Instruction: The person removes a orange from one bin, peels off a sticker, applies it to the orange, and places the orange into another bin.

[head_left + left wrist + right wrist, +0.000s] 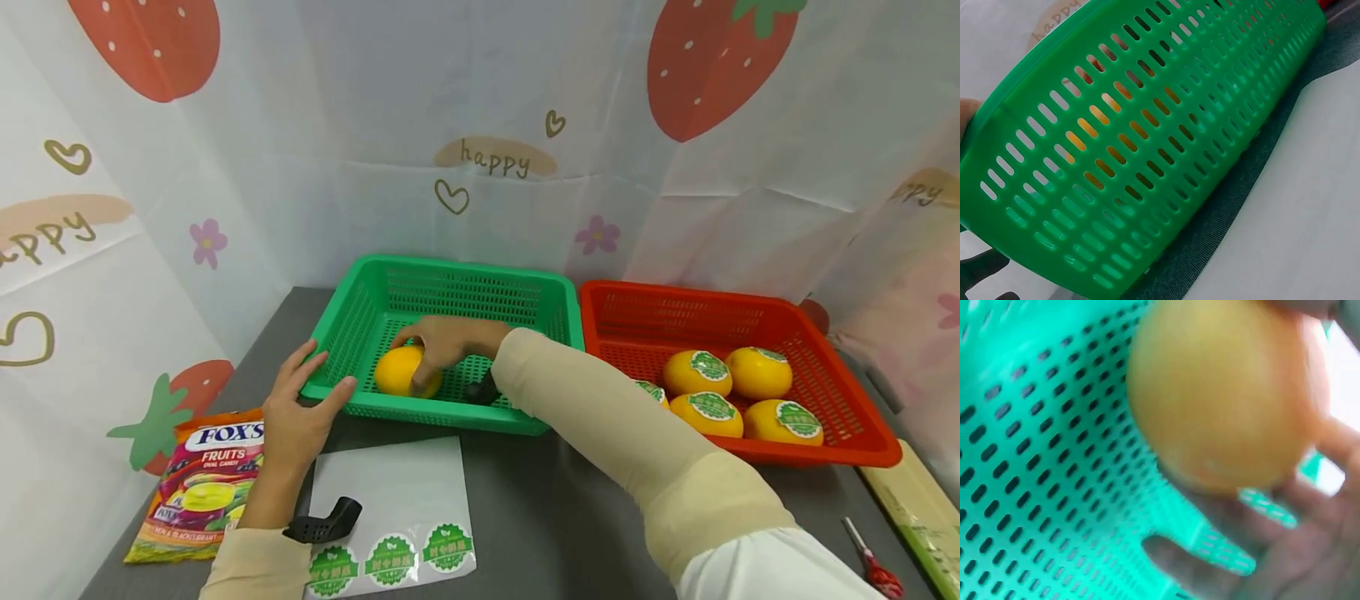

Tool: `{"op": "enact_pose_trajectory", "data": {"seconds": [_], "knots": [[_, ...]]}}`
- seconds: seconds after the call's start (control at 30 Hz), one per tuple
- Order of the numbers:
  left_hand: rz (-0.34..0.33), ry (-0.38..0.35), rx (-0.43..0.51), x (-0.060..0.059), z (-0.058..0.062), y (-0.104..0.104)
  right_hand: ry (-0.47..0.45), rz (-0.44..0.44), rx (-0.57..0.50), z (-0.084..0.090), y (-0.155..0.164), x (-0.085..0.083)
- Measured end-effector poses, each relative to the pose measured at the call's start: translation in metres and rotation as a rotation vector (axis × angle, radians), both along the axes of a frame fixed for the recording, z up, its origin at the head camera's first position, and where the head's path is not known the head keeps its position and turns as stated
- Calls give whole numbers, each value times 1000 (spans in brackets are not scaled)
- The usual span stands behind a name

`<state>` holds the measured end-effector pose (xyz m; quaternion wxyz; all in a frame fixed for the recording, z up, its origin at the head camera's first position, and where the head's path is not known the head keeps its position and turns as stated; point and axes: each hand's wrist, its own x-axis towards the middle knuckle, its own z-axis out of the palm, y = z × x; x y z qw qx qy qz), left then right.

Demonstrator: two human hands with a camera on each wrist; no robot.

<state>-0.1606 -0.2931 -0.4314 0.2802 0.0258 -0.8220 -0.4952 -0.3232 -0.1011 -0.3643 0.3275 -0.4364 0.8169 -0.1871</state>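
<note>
My right hand (447,340) reaches into the green basket (450,410) and grips a yellow-orange orange (396,371). In the right wrist view the fingers curl under and beside the orange (1222,394), with the perforated basket wall (1041,456) beyond. No label shows on the visible side of this fruit. My left hand (298,421) is at the basket's front left corner, fingers and thumb spread along the rim. The left wrist view looks at the slotted outer wall (1147,144), with bits of yellow showing through the slots.
To the right, a red basket (847,454) holds several oranges with green-and-white stickers. A white sheet (397,483) with round green stickers (390,560) lies in front. Left is a candy bag (202,492). Red-handled scissors (881,575) lie at the right, near a pale, flat packet (911,500).
</note>
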Motion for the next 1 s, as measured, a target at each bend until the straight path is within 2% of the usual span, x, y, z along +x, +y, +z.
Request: {"op": "enact_pose_trajectory", "data": {"seconds": [0.1,0.23,0.4,0.57,0.73,0.83,1.0], "knots": [[-10,-5,-2,-2,-1,4,60,-21,-40,19,18,0],[-22,4,2,-4,0,6,71,-86,-157,43,46,2],[-3,14,-6,-3,2,6,111,-140,-337,56,81,19],[8,18,-4,-1,-2,3,163,-180,-500,56,116,52],[3,-3,6,1,-4,4,222,-224,-636,47,154,91],[8,-13,11,1,-5,6,299,-259,-684,39,173,115],[19,-13,13,-1,-3,9,345,-307,-743,27,201,152]]}}
